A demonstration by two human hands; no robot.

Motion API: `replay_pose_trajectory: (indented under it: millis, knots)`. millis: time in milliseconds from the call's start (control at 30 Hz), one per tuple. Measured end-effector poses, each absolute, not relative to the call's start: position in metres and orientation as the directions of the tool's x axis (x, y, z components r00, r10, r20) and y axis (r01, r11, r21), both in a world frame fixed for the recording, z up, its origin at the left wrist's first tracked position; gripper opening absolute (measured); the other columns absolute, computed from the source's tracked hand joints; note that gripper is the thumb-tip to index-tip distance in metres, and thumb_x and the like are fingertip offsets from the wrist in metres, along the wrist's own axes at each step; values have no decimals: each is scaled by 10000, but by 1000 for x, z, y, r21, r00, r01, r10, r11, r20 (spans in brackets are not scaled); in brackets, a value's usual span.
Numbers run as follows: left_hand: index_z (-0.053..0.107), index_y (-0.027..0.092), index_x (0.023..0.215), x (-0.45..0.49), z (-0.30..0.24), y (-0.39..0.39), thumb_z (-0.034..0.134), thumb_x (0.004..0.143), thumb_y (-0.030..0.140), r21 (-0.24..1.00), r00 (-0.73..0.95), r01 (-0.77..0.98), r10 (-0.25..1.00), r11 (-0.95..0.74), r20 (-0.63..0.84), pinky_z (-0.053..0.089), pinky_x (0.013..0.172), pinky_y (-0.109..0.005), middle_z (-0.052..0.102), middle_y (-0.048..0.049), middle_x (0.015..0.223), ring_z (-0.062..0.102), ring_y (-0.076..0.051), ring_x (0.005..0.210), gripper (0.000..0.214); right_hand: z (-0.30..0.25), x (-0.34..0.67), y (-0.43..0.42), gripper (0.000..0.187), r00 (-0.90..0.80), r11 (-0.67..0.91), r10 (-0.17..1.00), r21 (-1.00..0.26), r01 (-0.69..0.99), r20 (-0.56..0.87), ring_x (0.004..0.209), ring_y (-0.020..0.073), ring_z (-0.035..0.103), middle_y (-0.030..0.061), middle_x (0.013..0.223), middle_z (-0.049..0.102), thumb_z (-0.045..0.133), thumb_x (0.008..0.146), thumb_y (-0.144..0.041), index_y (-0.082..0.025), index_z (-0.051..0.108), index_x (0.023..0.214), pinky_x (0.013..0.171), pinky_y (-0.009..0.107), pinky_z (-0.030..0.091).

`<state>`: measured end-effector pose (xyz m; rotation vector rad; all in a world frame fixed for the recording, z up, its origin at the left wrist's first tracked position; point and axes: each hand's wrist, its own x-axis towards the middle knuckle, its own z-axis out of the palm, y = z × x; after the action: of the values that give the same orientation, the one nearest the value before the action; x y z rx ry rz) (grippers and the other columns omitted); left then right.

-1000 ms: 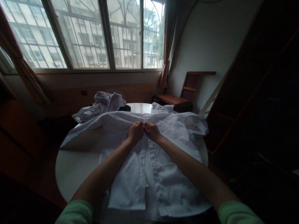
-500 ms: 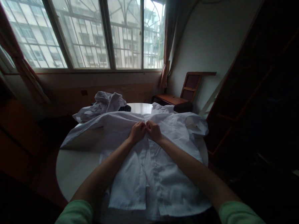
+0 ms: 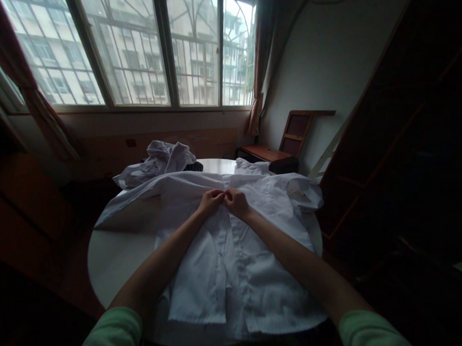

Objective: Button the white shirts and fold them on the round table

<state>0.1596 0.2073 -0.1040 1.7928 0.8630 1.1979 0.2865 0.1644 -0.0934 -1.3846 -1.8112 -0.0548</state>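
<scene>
A white shirt [image 3: 259,275] lies spread front-up on a round white table [image 3: 111,256], collar away from me. My left hand [image 3: 210,202] and my right hand [image 3: 236,202] meet at the upper part of the shirt's front placket. Both have their fingers curled and pinched on the fabric there, knuckles almost touching. The shirt's lower front hangs open near me. What sits between the fingertips is too small to make out.
A crumpled pile of white cloth [image 3: 162,158] lies at the far side of the table with a dark item beside it. A wooden chair [image 3: 287,139] stands by the wall at the right. Large windows [image 3: 139,48] are behind, and dark furniture [image 3: 407,133] fills the right.
Both hands have stayed at the same spot on the placket, with only small finger movements. The shirt has not visibly shifted.
</scene>
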Motion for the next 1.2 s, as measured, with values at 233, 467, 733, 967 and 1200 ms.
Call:
replay_pose_trajectory:
  millis: [233, 467, 733, 967, 1200]
  knots:
    - [634, 113, 736, 163, -105, 206, 606, 637, 203, 877, 232, 157, 880, -455, 415, 446, 613, -223, 648, -36, 704, 574, -117, 645, 136, -96, 290, 168, 289, 51, 384, 799, -573, 724, 600, 672, 158, 588, 45, 726, 628, 386, 687, -53, -144, 537, 916, 633, 230, 409]
    - [605, 116, 743, 164, -103, 203, 584, 638, 163, 865, 195, 206, 885, -458, 423, 427, 603, -214, 615, -12, 684, 552, -105, 631, 117, -98, 296, 174, 191, 203, 258, 756, -568, 782, 622, 665, 157, 562, 33, 706, 608, 394, 705, -103, -174, 544, 800, 627, 240, 396]
    - [608, 121, 793, 167, -105, 202, 606, 636, 192, 813, 194, 325, 875, -483, 443, 423, 608, -220, 613, -16, 696, 548, -116, 643, 172, -98, 295, 173, 158, 134, 240, 746, -451, 860, 652, 695, 145, 525, 43, 745, 580, 418, 695, -88, -165, 550, 735, 652, 234, 385]
    - [631, 106, 825, 166, -110, 207, 558, 647, 122, 795, 262, 314, 852, -518, 452, 437, 642, -218, 635, -27, 730, 560, -115, 670, 193, -96, 291, 170, 129, 32, 259, 768, -355, 898, 640, 709, 140, 508, 36, 760, 564, 456, 680, -105, -162, 548, 751, 666, 229, 377]
    - [644, 114, 796, 166, -110, 208, 558, 665, 134, 806, 263, 289, 853, -516, 451, 446, 671, -229, 657, -37, 745, 576, -123, 694, 158, -94, 289, 167, 80, 5, 246, 780, -314, 917, 626, 701, 143, 499, 31, 754, 560, 488, 688, -149, -168, 527, 756, 642, 233, 358]
